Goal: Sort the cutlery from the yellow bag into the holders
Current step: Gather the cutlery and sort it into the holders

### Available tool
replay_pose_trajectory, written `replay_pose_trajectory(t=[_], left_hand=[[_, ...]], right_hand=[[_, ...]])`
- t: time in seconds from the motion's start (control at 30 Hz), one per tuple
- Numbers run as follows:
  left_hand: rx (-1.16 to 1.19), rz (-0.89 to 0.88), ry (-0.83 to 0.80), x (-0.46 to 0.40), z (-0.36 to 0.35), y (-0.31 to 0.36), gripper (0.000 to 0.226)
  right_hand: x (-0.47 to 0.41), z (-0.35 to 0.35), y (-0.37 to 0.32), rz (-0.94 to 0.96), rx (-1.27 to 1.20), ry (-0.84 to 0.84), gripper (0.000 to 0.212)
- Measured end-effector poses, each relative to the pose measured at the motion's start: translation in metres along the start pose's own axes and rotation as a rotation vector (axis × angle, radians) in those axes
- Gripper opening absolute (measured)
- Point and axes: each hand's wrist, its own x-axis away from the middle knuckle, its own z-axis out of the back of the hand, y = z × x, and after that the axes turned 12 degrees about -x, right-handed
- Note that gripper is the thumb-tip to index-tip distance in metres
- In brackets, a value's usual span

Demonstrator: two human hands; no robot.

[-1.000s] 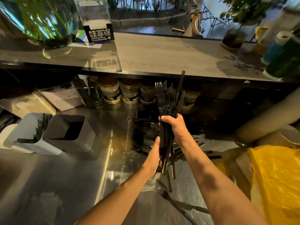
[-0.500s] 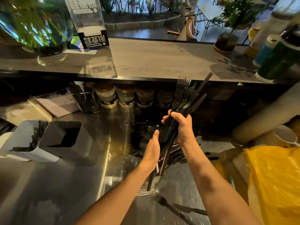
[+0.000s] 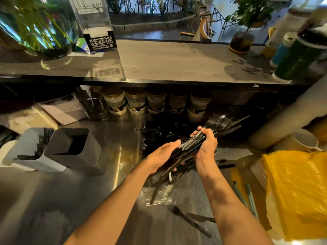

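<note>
**Head cam: squaring up a fistful of black forks before they go in a holder**

Head view is looking down at both my hands over the steel counter [image 3: 53, 200]. My right hand [image 3: 205, 147] is wrapping its fingers round a bundle of black forks [image 3: 217, 124], tines fanning up and to the right. My left hand [image 3: 162, 154] is lying mostly flat with fingers fairly straight, pressing against the handle ends rather than gripping them.

Judging from that, I'm evening up the handles so the lot drops in as one. My tip: keep the right-hand grip loose enough that the forks can slide, and push the ends level with the left palm, otherwise the stray ones are going to snag on the rim.

Just under my hands more black cutlery is lying in a loose pile [image 3: 159, 138], with a few clear plastic spoons [image 3: 159, 200] and a lone black fork [image 3: 187, 220] nearer me. The yellow bag [image 3: 297, 191] is sitting at my right. The two holders are well off to the left, side by side: the grey holder [image 3: 74, 147] looks empty, the white holder [image 3: 31, 152] is already holding some dark pieces. So there's a fair reach across still to do.
</note>
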Motion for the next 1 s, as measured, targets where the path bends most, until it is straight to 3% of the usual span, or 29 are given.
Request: replay_pose_trajectory(t=[0.13, 0.23, 0.3, 0.37, 0.53, 0.8, 0.93, 1.0], left_hand=[[-0.033, -0.057, -0.123, 0.007, 0.014, -0.013, 0.047], [-0.438, -0.046, -0.036, 0.008, 0.014, -0.014, 0.044], [-0.698, -0.051, 0.06, 0.0, 0.014, -0.018, 0.047], [-0.802, -0.023, 0.134, -0.006, 0.015, -0.023, 0.05], [-0.87, 0.088, 0.247, -0.01, 0.029, -0.028, 0.052], [-0.714, 0.064, 0.398, -0.027, 0.027, -0.016, 0.047], [-0.36, 0.015, 0.481, -0.041, 0.023, -0.018, 0.048], [-0.077, -0.007, 0.437, -0.036, 0.015, -0.01, 0.044]], right_hand=[[0.001, 0.016, -0.008, 0.018, -0.097, 0.095, 0.009], [0.002, 0.022, -0.015, 0.071, -0.156, 0.157, 0.004], [0.003, 0.022, -0.017, 0.132, -0.18, 0.204, 0.021], [0.003, 0.02, -0.023, 0.193, -0.194, 0.227, 0.026], [-0.001, 0.024, -0.049, 0.256, -0.21, 0.247, 0.004], [0.002, 0.036, -0.05, 0.203, -0.206, 0.193, 0.005], [0.005, 0.033, -0.045, 0.188, -0.209, 0.162, 0.006], [0.006, 0.029, -0.044, 0.173, -0.234, 0.151, 0.006]])
